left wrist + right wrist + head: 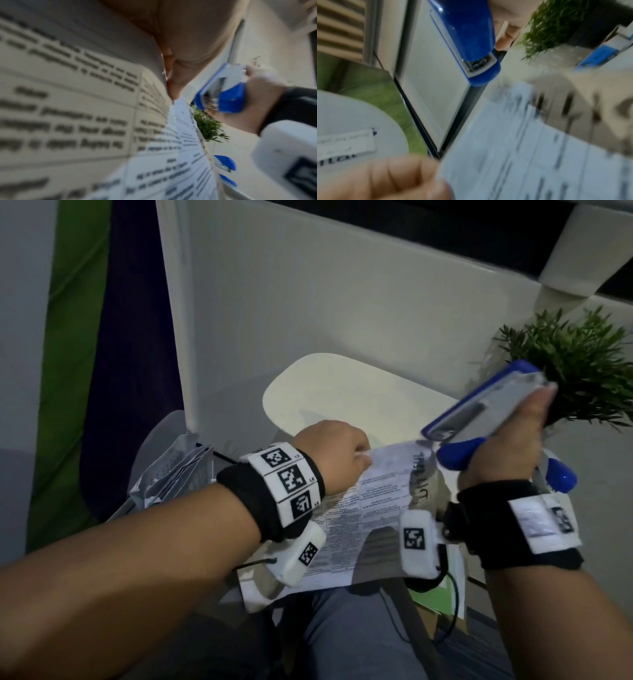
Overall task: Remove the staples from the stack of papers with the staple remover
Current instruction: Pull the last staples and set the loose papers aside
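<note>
left hand (337, 451) pinches papers (373, 508); right hand (507, 446) grips stapler (479, 409), mouth seen only wrist-side.

A: Dim room. White panel wall (342, 313) behind, green and purple stripes (89, 364) on the left.
B: Yep, plus a leafy green plant (579, 368) far right, near a pale rounded seat (329, 392).

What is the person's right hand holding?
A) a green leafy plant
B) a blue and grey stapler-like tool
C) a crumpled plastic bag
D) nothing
B: the right hand grips the blue and grey stapler-like tool, raised beside the printed paper stack held by the left hand.
</note>
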Available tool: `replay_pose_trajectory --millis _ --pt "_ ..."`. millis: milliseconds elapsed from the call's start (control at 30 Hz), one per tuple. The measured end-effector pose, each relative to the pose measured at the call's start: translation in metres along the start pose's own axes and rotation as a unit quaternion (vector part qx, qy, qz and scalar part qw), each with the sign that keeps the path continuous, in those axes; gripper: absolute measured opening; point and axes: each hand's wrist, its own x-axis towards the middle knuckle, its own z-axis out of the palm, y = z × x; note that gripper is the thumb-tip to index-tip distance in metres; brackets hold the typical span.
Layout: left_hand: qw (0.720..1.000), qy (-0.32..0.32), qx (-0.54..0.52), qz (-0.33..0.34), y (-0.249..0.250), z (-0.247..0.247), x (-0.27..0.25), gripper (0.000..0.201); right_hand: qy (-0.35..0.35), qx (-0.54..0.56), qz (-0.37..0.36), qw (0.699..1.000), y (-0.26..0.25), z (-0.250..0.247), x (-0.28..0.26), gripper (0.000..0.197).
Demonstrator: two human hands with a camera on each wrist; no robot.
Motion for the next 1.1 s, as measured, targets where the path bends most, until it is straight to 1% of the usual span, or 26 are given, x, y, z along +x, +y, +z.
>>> replay_pose_trajectory --millis 33,67,100,133,167,200,267,300,333,367,400,467,500,567,667,700,767,900,933,1000,1033,1067,1100 --pt "1.0 0.008 -0.011 -0.022 -0.005 0.0 0.003 0.023 0.017 0.021 -0.022 0.999 -0.004 -0.006 0.003 0.044" --pt "0.999 0.019 -0.025 -0.043 -0.009 0.0 0.007 0.022 0.021 0.022 -0.029 0.999 -0.006 -0.009 0.006 0.04" --pt "0.996 0.03 -0.043 -0.065 -0.012 0.001 0.011 0.021 0.013 0.012 -0.023 1.0 -0.008 -0.01 0.005 0.035" --pt "0.994 0.04 -0.061 -0.084 -0.013 0.002 0.014 0.022 -0.009 -0.014 -0.007 1.0 -0.004 -0.01 0.005 0.032" --pt "0.992 0.046 -0.073 -0.095 -0.014 0.003 0.017 0.024 -0.029 -0.024 0.022 0.999 0.001 -0.008 0.004 0.033" --pt "0.991 0.048 -0.08 -0.1 -0.014 0.004 0.019 0.026 -0.043 -0.04 0.041 0.997 0.008 -0.007 0.002 0.039" --pt "0.989 0.057 -0.097 -0.093 -0.012 0.007 0.022 0.027 -0.053 -0.123 0.054 0.99 0.027 -0.008 0.004 0.055" --pt "0.989 0.062 -0.104 -0.086 -0.01 0.008 0.021 0.026 -0.044 -0.151 0.052 0.986 0.036 -0.011 0.007 0.054" --pt "0.989 0.065 -0.107 -0.075 -0.008 0.009 0.018 0.025 -0.025 -0.154 0.057 0.986 0.043 -0.014 0.009 0.047" --pt "0.991 0.069 -0.103 -0.054 -0.008 0.01 0.016 0.024 -0.018 -0.138 0.078 0.987 0.047 -0.016 0.01 0.042" --pt "0.993 0.07 -0.094 -0.027 -0.009 0.012 0.013 0.023 -0.008 -0.121 0.099 0.988 0.052 -0.017 0.011 0.043" --pt "0.994 0.084 -0.054 0.051 -0.012 0.018 0.004 0.021 0.002 -0.077 0.132 0.988 0.052 -0.016 0.008 0.055" --pt "0.99 0.1 -0.019 0.101 -0.015 0.022 0.001 0.02 0.007 -0.058 0.149 0.987 0.049 -0.016 0.007 0.06" --pt "0.976 0.116 0.032 0.182 -0.024 0.03 -0.008 0.014 0.037 -0.031 0.179 0.983 0.047 -0.017 0.006 0.057" --pt "0.959 0.112 0.058 0.252 -0.032 0.041 -0.021 0.008 0.067 0.009 0.21 0.975 0.046 -0.019 0.002 0.052" --pt "0.957 0.107 0.061 0.263 -0.033 0.043 -0.024 0.011 0.073 0.011 0.214 0.974 0.046 -0.019 0.001 0.052" --pt "0.955 0.097 0.071 0.27 -0.038 0.048 -0.027 0.028 0.074 0.019 0.218 0.973 0.047 -0.019 -0.002 0.051" --pt "0.955 0.084 0.091 0.269 -0.04 0.051 -0.026 0.037 0.067 0.026 0.221 0.973 0.044 -0.018 -0.005 0.054" --pt "0.957 0.07 0.092 0.266 -0.038 0.049 -0.025 0.04 0.069 0.032 0.219 0.973 0.043 -0.018 -0.006 0.054" --pt "0.967 0.051 0.073 0.239 -0.039 0.047 -0.023 0.047 0.069 0.037 0.214 0.974 0.042 -0.018 -0.006 0.053" --pt "0.971 0.054 0.061 0.224 -0.039 0.047 -0.023 0.046 0.068 0.04 0.211 0.974 0.042 -0.018 -0.006 0.052" --pt "0.977 0.069 0.031 0.198 -0.039 0.048 -0.025 0.037 0.061 0.042 0.205 0.976 0.04 -0.018 -0.007 0.053" --pt "0.983 0.09 -0.028 0.158 -0.041 0.052 -0.027 0.025 0.051 0.043 0.201 0.977 0.04 -0.019 -0.008 0.054"
